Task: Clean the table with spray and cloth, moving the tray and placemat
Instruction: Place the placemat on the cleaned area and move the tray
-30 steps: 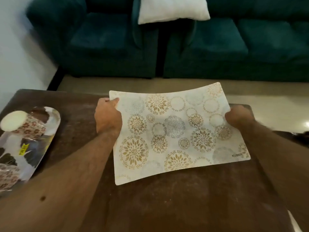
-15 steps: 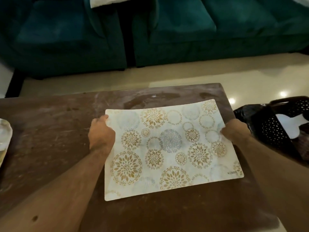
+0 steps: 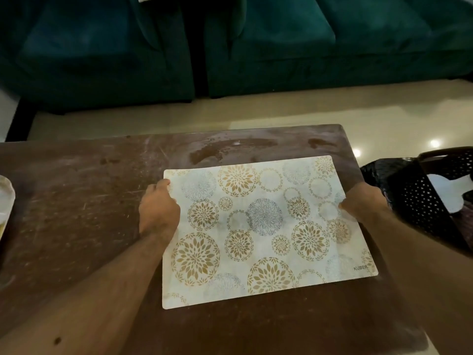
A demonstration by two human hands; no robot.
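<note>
A white placemat [image 3: 258,234] with gold and grey flower circles lies flat on the right half of the dark brown table [image 3: 76,201]. My left hand [image 3: 158,208] grips its left edge, thumb on top. Over on the mat's right edge, my right hand [image 3: 363,201] pinches the mat. Only a sliver of the tray [image 3: 6,198] shows at the far left frame edge. No spray bottle or cloth is in view.
A wet smear [image 3: 230,147] marks the table just beyond the mat. A black perforated basket [image 3: 422,196] stands right of the table, close to my right hand. Teal sofas [image 3: 256,47] line the far side across a strip of pale floor [image 3: 256,111].
The placemat has come down from a bowed, lifted position and moved right and toward me, now flat on the table. My view swung right, so the tray slid almost out of frame.
</note>
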